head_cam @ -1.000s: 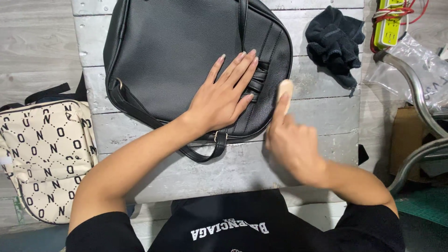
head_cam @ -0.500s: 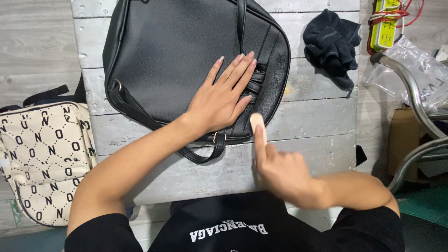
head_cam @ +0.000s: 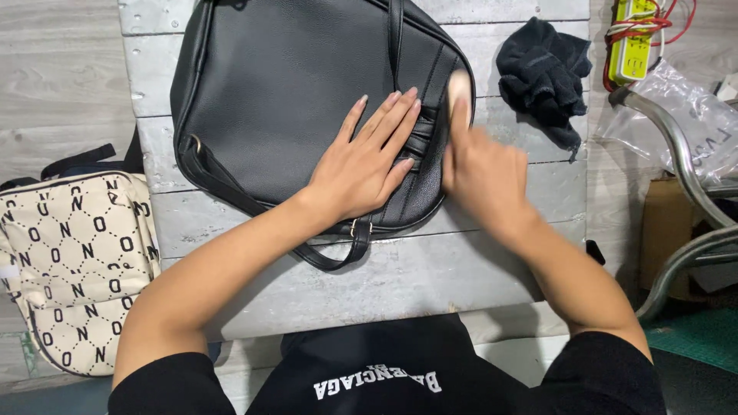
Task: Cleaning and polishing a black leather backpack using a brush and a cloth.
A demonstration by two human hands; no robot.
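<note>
A black bag [head_cam: 307, 100] lies flat on a table [head_cam: 430, 269] of pale grey weathered planks. The left hand [head_cam: 365, 165] rests on it, fingers spread, holding nothing. The right hand [head_cam: 480, 165] is blurred, one finger raised against the bag's right edge. A black cloth [head_cam: 542, 73] lies beside it. A cream patterned bag [head_cam: 73, 269] sits left; metal tubing [head_cam: 684, 184] stands right.

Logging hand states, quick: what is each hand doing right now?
Left hand: open, flat on the black bag.
Right hand: blurred, forefinger out at the bag's edge; grip cannot be told.
</note>
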